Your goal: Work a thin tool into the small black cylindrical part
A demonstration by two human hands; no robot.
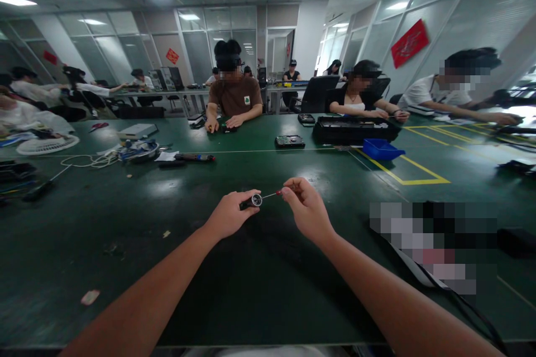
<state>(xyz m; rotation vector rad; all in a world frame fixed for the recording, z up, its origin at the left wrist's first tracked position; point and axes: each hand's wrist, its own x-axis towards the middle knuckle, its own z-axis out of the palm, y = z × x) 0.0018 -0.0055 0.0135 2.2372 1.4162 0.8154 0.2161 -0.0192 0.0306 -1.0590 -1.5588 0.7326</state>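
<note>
Above the surface (pixel 184 301), a cylinder (pixel 255 200) is grasped by the left hand (pixel 228 215), with a screwdriver (pixel 277 193), pinched in the right hand (pixel 309 209), aimed leftward at it.

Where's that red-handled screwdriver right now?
In the head view, the screwdriver is near the centre, in the right hand, pointing left toward the dark, round-ended part held in the left hand.

At bottom centre, below the left hand (pixel 230 215) and right hand (pixel 309 209), bare table (pixel 257 290) gives passing room; higher up, a hard drive (pixel 290 141), black box (pixel 355 133) and blue tray (pixel 380 150) block centre-right
</note>
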